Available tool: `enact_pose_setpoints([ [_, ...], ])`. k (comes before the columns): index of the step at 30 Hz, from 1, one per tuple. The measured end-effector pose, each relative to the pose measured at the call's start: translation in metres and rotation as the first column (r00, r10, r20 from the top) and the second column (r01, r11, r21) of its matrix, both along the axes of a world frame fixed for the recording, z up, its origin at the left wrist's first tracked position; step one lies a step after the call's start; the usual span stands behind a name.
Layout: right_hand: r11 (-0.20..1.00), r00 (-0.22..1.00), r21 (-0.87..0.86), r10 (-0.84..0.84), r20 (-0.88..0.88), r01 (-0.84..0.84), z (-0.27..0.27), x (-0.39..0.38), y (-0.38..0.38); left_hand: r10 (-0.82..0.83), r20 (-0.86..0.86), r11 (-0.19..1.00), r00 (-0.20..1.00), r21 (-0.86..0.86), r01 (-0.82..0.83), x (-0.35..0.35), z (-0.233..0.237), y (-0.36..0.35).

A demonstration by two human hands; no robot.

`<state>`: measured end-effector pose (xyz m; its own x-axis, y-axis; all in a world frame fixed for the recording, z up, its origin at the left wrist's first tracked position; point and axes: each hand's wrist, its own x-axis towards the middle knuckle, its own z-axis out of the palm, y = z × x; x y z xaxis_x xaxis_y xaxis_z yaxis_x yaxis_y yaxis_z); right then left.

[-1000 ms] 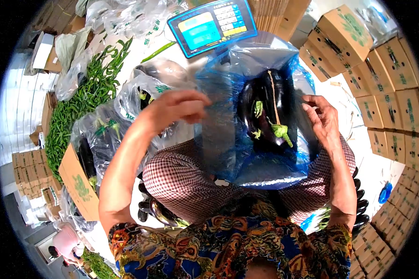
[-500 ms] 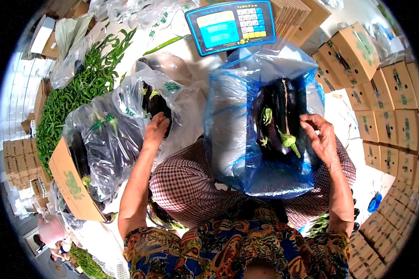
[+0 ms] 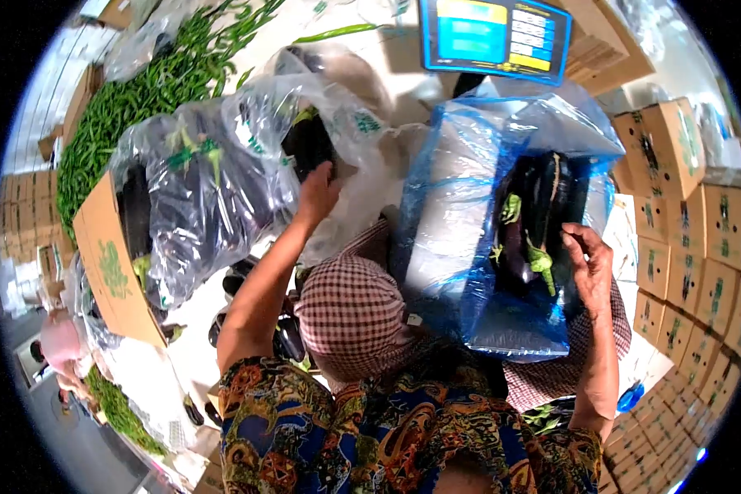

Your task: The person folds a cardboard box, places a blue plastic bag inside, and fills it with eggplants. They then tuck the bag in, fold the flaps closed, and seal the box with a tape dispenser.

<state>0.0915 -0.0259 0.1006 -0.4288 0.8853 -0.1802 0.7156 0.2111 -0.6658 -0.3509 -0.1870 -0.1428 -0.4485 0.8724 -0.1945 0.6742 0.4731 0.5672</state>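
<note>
A dark eggplant [image 3: 308,142] with a green cap lies in the mouth of a clear printed plastic bag [image 3: 356,125]. My left hand [image 3: 318,200] closes around its lower end, with part of the grip hidden. On the right, a blue plastic bag [image 3: 445,169] lines an open box-shaped space. Inside it lie several eggplants [image 3: 552,189], one with its pale green stem toward me. My right hand [image 3: 589,267] is at the right side of this bag, fingers curled and pinching near its edge. The film between the fingertips is hard to make out.
A blue-framed scale display [image 3: 496,37] stands behind the blue bag. A heap of green peppers [image 3: 132,123] spreads at the upper left. Bagged eggplants [image 3: 214,193] sit beside a cardboard flap [image 3: 115,267]. Stacked cartons [image 3: 683,247] line the right. Another person [image 3: 62,342] works at far left.
The view has shifted, so the scale and blue bag appear further right. My left hand has moved to the lower end of the eggplant. My right hand stays at the blue bag's right side.
</note>
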Motion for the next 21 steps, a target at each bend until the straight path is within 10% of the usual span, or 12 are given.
enact_pose_setpoints([
  [3,0.999,0.999,-0.012,0.035,0.04,-0.035,0.004,-0.008,-0.001,0.309,0.033,0.944,0.951,0.115,-0.31,-0.031,-0.024,-0.013],
  [7,0.999,0.997,-0.034,0.031,0.078,-0.029,0.002,-0.014,0.001,0.238,-0.462,0.954,0.854,0.278,-0.114,-0.017,0.005,0.007],
  [10,0.998,0.998,-0.034,0.053,0.042,-0.051,-0.002,-0.013,0.003,0.33,-0.404,0.921,0.853,-0.063,-0.385,-0.029,0.019,0.024],
  [11,0.998,0.997,-0.047,0.037,0.068,-0.034,-0.003,-0.014,0.002,0.275,-0.594,0.955,0.756,0.077,-0.287,-0.039,-0.018,0.014],
  [14,0.997,0.994,-0.042,0.064,0.087,-0.06,-0.006,-0.019,0.001,0.348,-0.381,0.888,0.857,-0.16,-0.431,-0.04,-0.011,0.028],
  [18,0.995,0.987,-0.054,0.085,0.137,-0.078,0.006,-0.032,-0.003,0.199,-0.778,0.886,0.596,-0.117,-0.449,-0.032,-0.009,0.036],
  [21,0.992,0.987,-0.023,0.127,0.098,-0.126,0.001,-0.029,-0.002,0.419,-0.42,0.834,0.805,-0.173,-0.524,-0.026,0.02,0.042],
])
